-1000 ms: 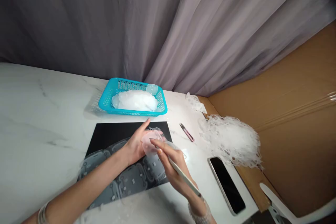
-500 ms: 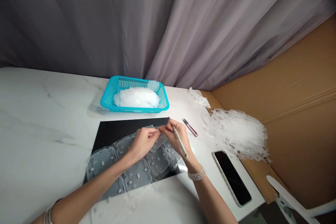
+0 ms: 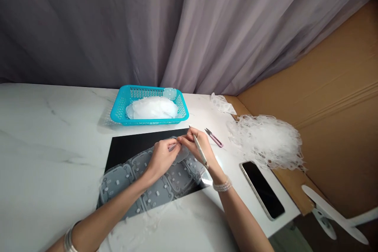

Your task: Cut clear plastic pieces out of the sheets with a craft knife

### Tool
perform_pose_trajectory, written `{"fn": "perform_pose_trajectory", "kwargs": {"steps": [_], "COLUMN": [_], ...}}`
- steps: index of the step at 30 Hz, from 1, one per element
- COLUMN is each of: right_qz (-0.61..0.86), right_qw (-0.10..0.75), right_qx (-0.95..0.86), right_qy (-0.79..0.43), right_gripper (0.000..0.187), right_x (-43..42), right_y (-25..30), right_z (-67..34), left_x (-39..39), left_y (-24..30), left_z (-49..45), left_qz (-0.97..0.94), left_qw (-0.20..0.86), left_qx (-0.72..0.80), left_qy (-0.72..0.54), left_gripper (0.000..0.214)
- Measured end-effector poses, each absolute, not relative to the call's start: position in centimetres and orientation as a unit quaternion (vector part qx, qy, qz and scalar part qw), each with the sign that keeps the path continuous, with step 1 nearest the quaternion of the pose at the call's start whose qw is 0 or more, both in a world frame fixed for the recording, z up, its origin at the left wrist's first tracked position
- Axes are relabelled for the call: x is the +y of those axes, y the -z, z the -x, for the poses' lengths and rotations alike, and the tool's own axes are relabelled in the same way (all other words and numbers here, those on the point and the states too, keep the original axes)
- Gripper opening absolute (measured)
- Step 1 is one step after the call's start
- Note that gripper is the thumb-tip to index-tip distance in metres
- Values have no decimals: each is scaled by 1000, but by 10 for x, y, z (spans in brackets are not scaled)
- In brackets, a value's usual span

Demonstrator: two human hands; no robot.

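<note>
A translucent silicone sheet of moulded pads (image 3: 153, 183) lies on a black mat (image 3: 130, 147) on the white marble table (image 3: 44, 134). My left hand (image 3: 161, 158) and my right hand (image 3: 198, 149) meet over the sheet's far end, both pinching one small clear pad (image 3: 180, 152) between their fingertips. A thin white pen-like tool (image 3: 200, 151) is also tucked in my right hand, tip pointing away from me.
A turquoise basket (image 3: 121, 107) with a heap of clear pads stands behind the mat. Small pink snips (image 3: 215, 138), a pile of white trimmed webbing (image 3: 265, 141) and a dark phone (image 3: 262, 189) lie to the right. Cardboard (image 3: 333, 98) rises at the right edge.
A second ago my left hand held the pad up flat with the right hand working on it. Both hands have since come down to the sheet's far end, pinching it together.
</note>
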State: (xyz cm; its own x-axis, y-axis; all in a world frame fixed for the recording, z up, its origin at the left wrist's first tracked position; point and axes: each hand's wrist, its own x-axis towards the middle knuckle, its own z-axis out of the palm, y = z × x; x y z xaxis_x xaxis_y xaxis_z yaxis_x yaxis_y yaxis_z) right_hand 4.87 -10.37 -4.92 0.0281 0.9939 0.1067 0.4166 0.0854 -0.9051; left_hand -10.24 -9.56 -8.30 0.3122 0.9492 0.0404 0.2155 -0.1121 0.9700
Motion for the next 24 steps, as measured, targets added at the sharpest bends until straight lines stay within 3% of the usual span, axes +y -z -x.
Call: {"fn": "perform_pose_trajectory", "kwargs": {"steps": [6, 12, 18, 24], "right_qz": [573, 656, 679, 626], "right_qw": [341, 372, 390, 423], "right_qx": [-708, -635, -599, -617], "right_qy": [-234, -168, -164, -220], "right_gripper": [27, 26, 31, 31], "right_x": [-98, -93, -87, -95], "right_y": [33, 64, 81, 36], "right_z": [-54, -76, -104, -80], "left_x": [-95, -98, -73, -77], "left_y": [77, 76, 63, 46], "left_z": [92, 90, 117, 130], "left_qz": [-660, -596, -472, -432], "left_qw": [451, 441, 516, 595], "left_qx": [449, 460, 440, 406], "left_qy": [-399, -488, -563, -543], "left_gripper": [28, 18, 38, 41]}}
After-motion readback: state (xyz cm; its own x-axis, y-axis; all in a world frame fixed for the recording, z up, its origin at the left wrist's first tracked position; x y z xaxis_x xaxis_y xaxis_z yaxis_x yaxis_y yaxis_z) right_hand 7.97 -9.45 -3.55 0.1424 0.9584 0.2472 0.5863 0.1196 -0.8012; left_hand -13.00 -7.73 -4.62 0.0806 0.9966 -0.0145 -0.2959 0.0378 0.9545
